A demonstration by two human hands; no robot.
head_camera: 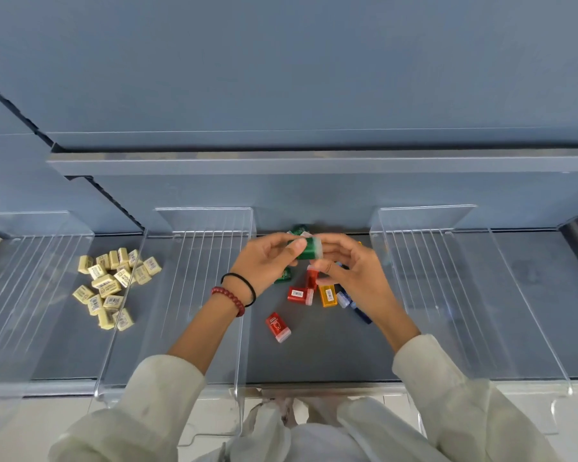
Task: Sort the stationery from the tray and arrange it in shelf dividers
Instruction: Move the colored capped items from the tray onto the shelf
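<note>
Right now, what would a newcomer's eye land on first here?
The left hand and right hand meet at mid-shelf around a small green case. Just below them lies a bright scatter of coloured cases in red, orange and blue, on the dark shelf between clear dividers. Further left sits a heap of pale yellow erasers.

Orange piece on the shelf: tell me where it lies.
Head view, right of centre: the orange piece lies on the shelf floor, between a red piece on its left and a blue piece on its right, just below the right hand.
</note>
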